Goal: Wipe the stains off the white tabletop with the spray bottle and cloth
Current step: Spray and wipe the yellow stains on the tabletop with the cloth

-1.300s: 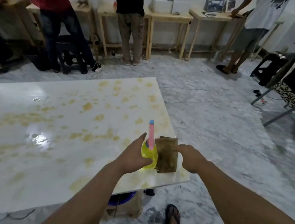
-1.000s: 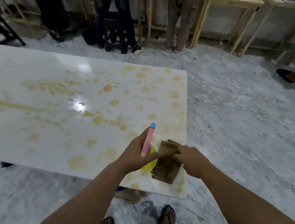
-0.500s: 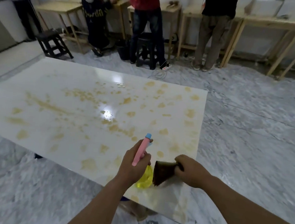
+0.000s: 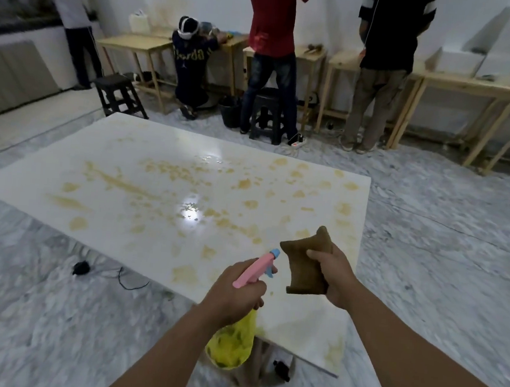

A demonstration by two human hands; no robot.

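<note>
The white tabletop (image 4: 122, 158) fills the middle of the head view, speckled with several yellow-brown stains (image 4: 120, 184). My left hand (image 4: 235, 292) grips the neck of a yellow spray bottle (image 4: 231, 344) with a pink head, its blue nozzle aimed at the tabletop. The bottle is lifted, over the table's near edge. My right hand (image 4: 332, 275) holds a brown cloth (image 4: 304, 264) up in the air above the near right part of the table. Part of the cloth is hidden under my fingers.
Several people (image 4: 273, 42) stand or kneel at wooden benches (image 4: 469, 85) along the far wall. Two black stools (image 4: 119, 95) stand beyond the table's far edge. A black cable (image 4: 125, 277) lies on the marble floor at the left of the table.
Both hands lifted the spray bottle and the cloth off the table's near right corner. The bottle now tilts forward. The camera swung left, showing more of the tabletop.
</note>
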